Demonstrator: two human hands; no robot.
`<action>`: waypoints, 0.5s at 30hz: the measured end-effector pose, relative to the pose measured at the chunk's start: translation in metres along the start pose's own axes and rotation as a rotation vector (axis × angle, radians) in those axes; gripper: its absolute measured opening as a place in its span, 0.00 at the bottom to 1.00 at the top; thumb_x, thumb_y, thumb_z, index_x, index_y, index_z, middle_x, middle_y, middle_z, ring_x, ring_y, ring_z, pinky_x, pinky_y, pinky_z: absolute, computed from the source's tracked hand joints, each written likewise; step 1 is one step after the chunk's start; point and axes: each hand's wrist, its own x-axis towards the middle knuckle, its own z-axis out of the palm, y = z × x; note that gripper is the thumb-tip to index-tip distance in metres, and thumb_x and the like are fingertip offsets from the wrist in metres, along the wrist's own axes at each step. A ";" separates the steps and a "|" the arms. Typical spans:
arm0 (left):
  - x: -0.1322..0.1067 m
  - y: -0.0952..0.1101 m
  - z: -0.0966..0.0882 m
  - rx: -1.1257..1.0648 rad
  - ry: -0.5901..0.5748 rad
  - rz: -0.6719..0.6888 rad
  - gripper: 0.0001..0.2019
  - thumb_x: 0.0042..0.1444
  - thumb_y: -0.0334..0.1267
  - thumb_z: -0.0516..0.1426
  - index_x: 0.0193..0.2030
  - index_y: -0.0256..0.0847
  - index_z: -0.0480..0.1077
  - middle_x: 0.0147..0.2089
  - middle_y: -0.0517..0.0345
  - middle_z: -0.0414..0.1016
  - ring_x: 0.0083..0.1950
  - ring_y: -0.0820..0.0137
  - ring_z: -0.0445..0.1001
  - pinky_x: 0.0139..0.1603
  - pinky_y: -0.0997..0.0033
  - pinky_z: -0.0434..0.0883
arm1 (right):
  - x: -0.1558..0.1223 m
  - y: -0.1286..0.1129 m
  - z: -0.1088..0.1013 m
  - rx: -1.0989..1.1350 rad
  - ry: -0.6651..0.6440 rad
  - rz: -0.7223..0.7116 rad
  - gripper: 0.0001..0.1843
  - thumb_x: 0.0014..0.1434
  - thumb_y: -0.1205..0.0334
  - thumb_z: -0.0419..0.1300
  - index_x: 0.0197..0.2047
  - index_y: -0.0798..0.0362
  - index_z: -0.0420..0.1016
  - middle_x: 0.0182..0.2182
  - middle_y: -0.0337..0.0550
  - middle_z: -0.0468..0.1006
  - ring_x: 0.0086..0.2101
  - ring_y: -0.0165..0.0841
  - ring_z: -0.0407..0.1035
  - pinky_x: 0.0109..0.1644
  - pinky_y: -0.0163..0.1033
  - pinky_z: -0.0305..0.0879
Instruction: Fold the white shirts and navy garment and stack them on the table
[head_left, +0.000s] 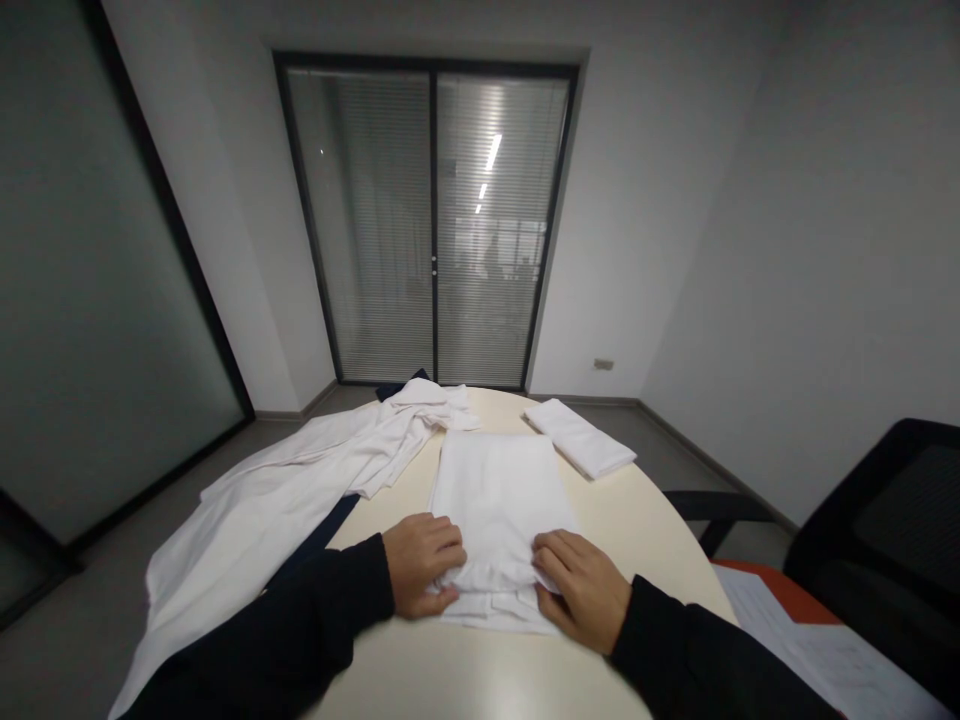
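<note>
A white garment (499, 500) lies folded lengthwise on the cream table (645, 520) in front of me. My left hand (421, 562) grips the near left edge of it, fingers curled round the layers. On the near right edge my right hand (581, 588) is closed too, pinching the cloth. Both sleeves are dark.
A heap of unfolded white clothes (300, 480) spreads over the table's left side and hangs off it. A small folded white piece (579, 436) lies at the far right. Papers (817, 640) and a black chair (885, 520) are to my right. A glass door with blinds (431, 220) stands ahead.
</note>
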 end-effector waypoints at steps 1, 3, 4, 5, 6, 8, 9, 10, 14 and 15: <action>-0.001 0.001 0.003 0.041 0.022 0.026 0.07 0.54 0.42 0.55 0.35 0.41 0.63 0.34 0.55 0.69 0.34 0.66 0.67 0.31 0.66 0.63 | 0.000 0.000 0.000 -0.025 0.016 -0.050 0.10 0.51 0.69 0.53 0.39 0.52 0.65 0.38 0.50 0.74 0.38 0.40 0.67 0.42 0.46 0.67; -0.003 0.002 0.007 0.116 0.088 0.080 0.06 0.59 0.39 0.51 0.32 0.41 0.62 0.30 0.56 0.67 0.31 0.67 0.66 0.28 0.66 0.60 | 0.001 0.002 0.000 -0.080 0.050 -0.143 0.11 0.51 0.69 0.53 0.40 0.52 0.66 0.40 0.50 0.75 0.39 0.41 0.67 0.45 0.49 0.68; -0.005 0.002 0.008 0.141 0.126 0.104 0.07 0.60 0.38 0.50 0.31 0.41 0.62 0.29 0.57 0.66 0.31 0.67 0.65 0.27 0.66 0.60 | 0.001 0.002 0.000 -0.102 0.067 -0.182 0.11 0.51 0.69 0.54 0.40 0.52 0.66 0.40 0.50 0.76 0.40 0.41 0.67 0.46 0.50 0.67; -0.006 0.003 0.009 0.153 0.161 0.123 0.08 0.61 0.37 0.48 0.31 0.41 0.62 0.28 0.57 0.66 0.30 0.67 0.65 0.27 0.66 0.60 | 0.001 0.003 0.000 -0.115 0.082 -0.213 0.12 0.51 0.69 0.54 0.40 0.53 0.67 0.40 0.50 0.76 0.40 0.42 0.67 0.48 0.51 0.67; -0.007 0.003 0.010 0.154 0.190 0.138 0.09 0.62 0.37 0.47 0.31 0.41 0.62 0.28 0.57 0.65 0.31 0.67 0.65 0.28 0.66 0.60 | 0.001 0.003 0.000 -0.119 0.092 -0.233 0.12 0.50 0.69 0.54 0.40 0.53 0.67 0.41 0.50 0.77 0.40 0.42 0.67 0.48 0.52 0.67; -0.007 0.005 0.009 0.127 0.212 0.168 0.11 0.64 0.38 0.45 0.32 0.41 0.62 0.28 0.56 0.65 0.31 0.67 0.66 0.28 0.66 0.62 | 0.001 0.003 0.000 -0.101 0.102 -0.251 0.11 0.49 0.68 0.54 0.39 0.52 0.67 0.40 0.50 0.77 0.40 0.42 0.67 0.48 0.52 0.67; -0.007 0.006 0.009 0.105 0.198 0.188 0.12 0.65 0.40 0.45 0.31 0.41 0.62 0.27 0.56 0.64 0.30 0.66 0.65 0.28 0.66 0.62 | 0.001 0.003 0.000 -0.083 0.096 -0.253 0.11 0.48 0.67 0.54 0.38 0.52 0.67 0.40 0.50 0.77 0.40 0.42 0.67 0.47 0.51 0.67; -0.007 0.007 0.008 0.080 0.170 0.207 0.14 0.65 0.45 0.45 0.31 0.42 0.61 0.27 0.57 0.64 0.29 0.66 0.65 0.27 0.65 0.62 | 0.000 0.002 -0.001 -0.060 0.084 -0.254 0.11 0.48 0.67 0.54 0.38 0.52 0.67 0.39 0.50 0.77 0.40 0.42 0.68 0.46 0.51 0.68; -0.002 0.010 0.006 0.012 0.050 0.224 0.22 0.58 0.60 0.48 0.29 0.43 0.60 0.27 0.56 0.63 0.27 0.66 0.62 0.22 0.64 0.59 | 0.001 0.002 -0.009 0.083 -0.047 -0.230 0.08 0.50 0.64 0.55 0.36 0.51 0.66 0.37 0.49 0.76 0.36 0.39 0.68 0.40 0.45 0.68; -0.002 0.011 0.005 0.006 0.038 0.214 0.21 0.58 0.59 0.48 0.28 0.43 0.60 0.27 0.56 0.63 0.27 0.66 0.62 0.21 0.64 0.59 | 0.001 0.002 -0.012 0.137 -0.091 -0.205 0.08 0.50 0.62 0.56 0.36 0.51 0.67 0.37 0.48 0.76 0.36 0.38 0.68 0.39 0.44 0.68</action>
